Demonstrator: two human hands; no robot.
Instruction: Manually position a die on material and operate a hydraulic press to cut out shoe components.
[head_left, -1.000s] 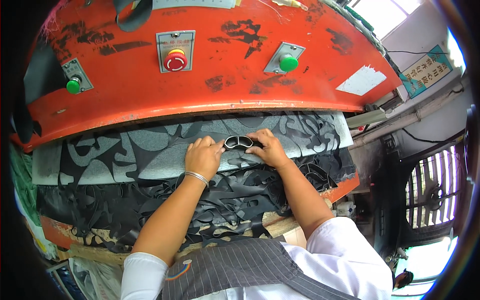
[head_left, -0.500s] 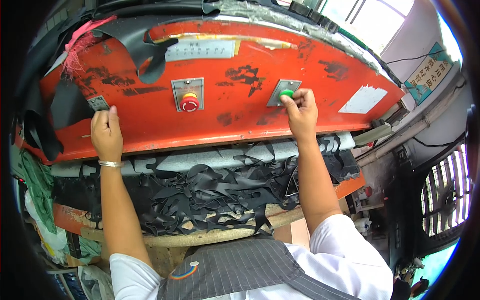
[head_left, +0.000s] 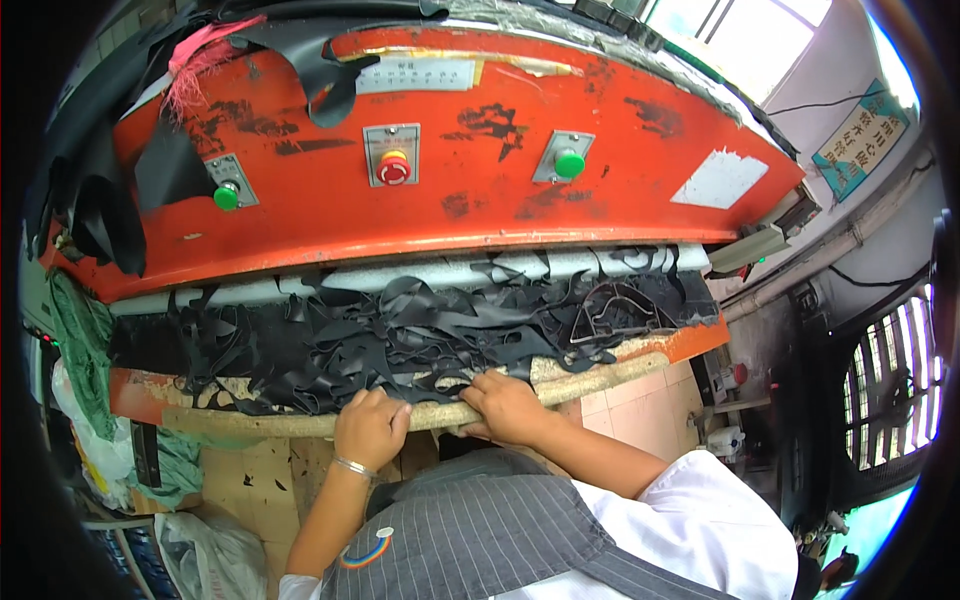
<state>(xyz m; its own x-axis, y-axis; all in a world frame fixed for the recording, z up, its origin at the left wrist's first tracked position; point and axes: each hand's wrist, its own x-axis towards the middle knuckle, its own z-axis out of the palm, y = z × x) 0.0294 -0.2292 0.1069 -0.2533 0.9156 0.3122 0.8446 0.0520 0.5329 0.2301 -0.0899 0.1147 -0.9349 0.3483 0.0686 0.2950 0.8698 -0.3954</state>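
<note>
My left hand (head_left: 372, 428) is curled over a worn tan rail (head_left: 610, 376) along the front edge of the machine's bed. Close to its right, my right hand (head_left: 507, 407) grips the same rail, fingers bent over the top. Just beyond both hands lies a tangled heap of black leather-like scraps (head_left: 340, 345), some hanging onto the rail. A metal cutting die (head_left: 615, 312) with a curved outline rests at the right end of the heap. Fingertips of the left hand are hidden among the scraps.
The red machine front (head_left: 480, 215) carries a left green button (head_left: 227, 197), a red stop button (head_left: 393, 170) and a right green button (head_left: 569, 164). Black sheet material (head_left: 100, 215) drapes over its left end. Plastic bags (head_left: 195, 555) lie at lower left.
Both hands have come down from the machine front, the right one off its green button, to the front rail. They are now closer together, and both green buttons show.
</note>
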